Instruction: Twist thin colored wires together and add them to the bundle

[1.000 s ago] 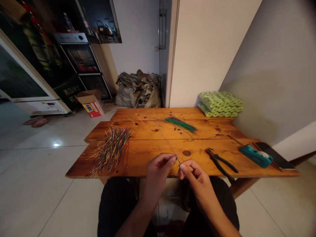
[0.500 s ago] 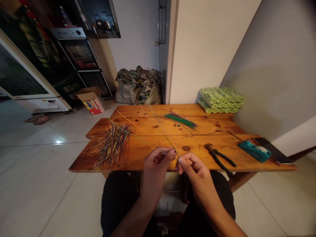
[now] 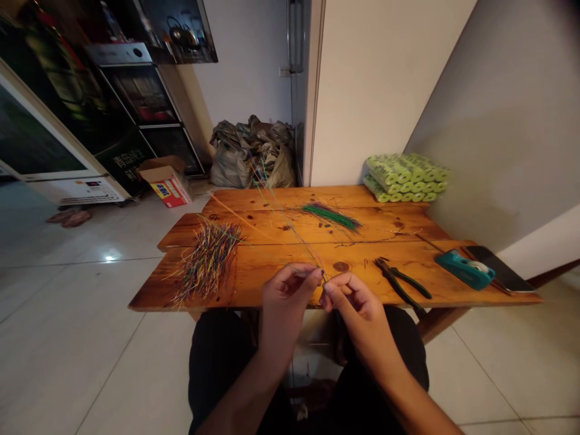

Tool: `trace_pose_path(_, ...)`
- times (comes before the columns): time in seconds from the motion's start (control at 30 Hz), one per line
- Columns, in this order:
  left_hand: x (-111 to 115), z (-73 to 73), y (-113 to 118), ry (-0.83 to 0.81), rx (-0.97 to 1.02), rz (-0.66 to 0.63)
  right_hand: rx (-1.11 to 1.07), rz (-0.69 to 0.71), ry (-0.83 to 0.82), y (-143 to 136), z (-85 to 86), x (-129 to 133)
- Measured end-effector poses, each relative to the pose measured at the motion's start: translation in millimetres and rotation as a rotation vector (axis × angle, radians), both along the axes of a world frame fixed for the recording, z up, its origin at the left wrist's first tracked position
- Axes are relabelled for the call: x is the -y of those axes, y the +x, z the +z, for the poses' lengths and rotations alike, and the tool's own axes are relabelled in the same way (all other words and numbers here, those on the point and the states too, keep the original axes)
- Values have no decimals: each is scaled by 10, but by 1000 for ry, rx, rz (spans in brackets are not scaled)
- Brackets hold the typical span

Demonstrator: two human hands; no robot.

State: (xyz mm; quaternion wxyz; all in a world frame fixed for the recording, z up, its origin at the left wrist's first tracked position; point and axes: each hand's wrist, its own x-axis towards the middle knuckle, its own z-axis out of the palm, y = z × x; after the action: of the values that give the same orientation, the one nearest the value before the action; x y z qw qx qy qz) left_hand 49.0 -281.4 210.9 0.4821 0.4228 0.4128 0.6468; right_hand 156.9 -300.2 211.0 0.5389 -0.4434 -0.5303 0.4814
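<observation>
On the tiled floor at left, an open-topped cardboard box (image 3: 168, 184), red, yellow and blue on one side. Next, at the left end of the wooden table (image 3: 258, 260), a loose heap of multicoloured wires (image 3: 211, 257). Past the far edge, crumpled grey-brown sacks (image 3: 254, 154). In the middle, at the near edge, the left hand (image 3: 292, 287), pinching thin wires (image 3: 294, 229) between thumb and forefinger; from there, a long slant up and leftward over the boards, with blurred far ends. Farther back, a bundle of green wires (image 3: 330, 215). Just beside the left, the right hand (image 3: 356, 299), likewise pinching the same wires with thumb and fingertips. Rightward, a dark twisted strand (image 3: 369, 243), then pliers (image 3: 401, 283) with handles spread. Behind, stacked green-wrapped rolls (image 3: 405, 177). Farthest right, a teal tape dispenser (image 3: 466, 270) and, just beside, a black phone (image 3: 501, 267).
</observation>
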Motion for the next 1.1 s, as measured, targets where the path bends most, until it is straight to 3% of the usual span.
trace_pose_path(0.8, 23, -28, 99, 10, 113, 23, -236, -38, -4, -85, -36, 46)
trace_pose_path(0.9, -9, -48, 56, 16, 76, -24, -228, 18, -26, -41, -28, 28)
trace_pose_path(1.1, -97, -141, -117, -53, -104, -155, -221, 267, -198, 87, -142, -45)
